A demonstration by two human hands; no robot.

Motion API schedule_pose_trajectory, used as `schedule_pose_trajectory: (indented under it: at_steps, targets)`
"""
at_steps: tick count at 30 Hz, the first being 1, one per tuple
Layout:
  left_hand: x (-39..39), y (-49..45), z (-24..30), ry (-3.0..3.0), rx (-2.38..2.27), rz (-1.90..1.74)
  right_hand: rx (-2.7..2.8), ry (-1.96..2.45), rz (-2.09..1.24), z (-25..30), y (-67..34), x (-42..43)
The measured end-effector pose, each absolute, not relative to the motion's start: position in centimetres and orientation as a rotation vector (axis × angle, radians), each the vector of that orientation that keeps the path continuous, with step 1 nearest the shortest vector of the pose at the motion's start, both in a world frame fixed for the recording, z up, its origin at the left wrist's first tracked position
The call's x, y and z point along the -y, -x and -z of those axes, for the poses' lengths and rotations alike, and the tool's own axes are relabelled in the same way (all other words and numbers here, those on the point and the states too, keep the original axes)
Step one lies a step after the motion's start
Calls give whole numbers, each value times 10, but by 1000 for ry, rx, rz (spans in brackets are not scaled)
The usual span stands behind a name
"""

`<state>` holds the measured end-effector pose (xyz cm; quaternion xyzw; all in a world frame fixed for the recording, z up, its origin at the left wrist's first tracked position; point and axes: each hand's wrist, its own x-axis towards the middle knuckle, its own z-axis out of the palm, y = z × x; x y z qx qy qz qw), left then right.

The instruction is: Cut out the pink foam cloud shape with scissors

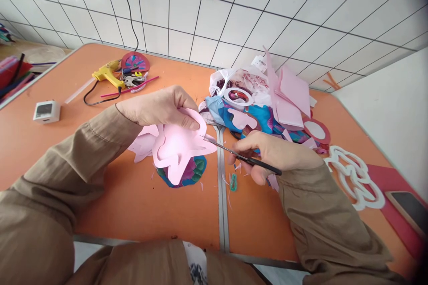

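My left hand (170, 109) pinches the upper edge of a pink foam sheet (174, 138) with a wavy cut outline. Black-handled scissors (249, 159) are in my right hand (259, 151), and their blades point left, meeting the right side of the foam. Part of the handle is hidden by my fingers. Beneath the pink sheet lies a blue floral fabric piece (199, 167), partly covered. Another pink foam piece (142, 144) rests on the table to its left. A small green clip-like item (233, 182) sits below the scissors among thin pink scraps.
On the orange table (140, 213), a yellow glue gun (109, 75) lies at the back left beside keys (133, 81). A white cube-shaped device (47, 111) stands left. Blue fabric (230, 116), folded pink sheets (290, 93) and a plastic bag pile up at right. White cutouts (354, 176) and a phone (408, 209) lie far right.
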<state>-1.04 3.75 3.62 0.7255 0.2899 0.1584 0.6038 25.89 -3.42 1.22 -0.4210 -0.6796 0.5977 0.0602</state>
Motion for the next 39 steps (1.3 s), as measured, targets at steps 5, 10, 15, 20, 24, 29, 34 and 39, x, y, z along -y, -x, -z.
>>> schedule_pose_trajectory:
  at_steps: [5,10,15,20,24,29,34,39]
  targets:
    - [-40,12,-35,-1714,-642,-390,2054,1263,-1798,-11,-264,33]
    - [-45,21,-37,-1722,-677,-419,2056,1269,-1807,-14,-270,33]
    - [-48,31,-44,-1755,-755,-503,2039,1343,-1685,-15,-278,33]
    - [-51,32,-42,-1777,-723,-651,1898,1207,-1615,-5,-281,32]
    - [-49,26,-37,-1812,-688,-760,1666,1076,-1345,-7,-268,39]
    - [-44,17,-31,-1752,-702,-814,1450,1107,-1176,-13,-239,53]
    - [-39,5,-22,-1761,-756,-910,1447,1242,-1096,-6,-219,57]
    - [-30,-5,-15,-1724,-841,-958,1453,1197,-1044,3,-212,55]
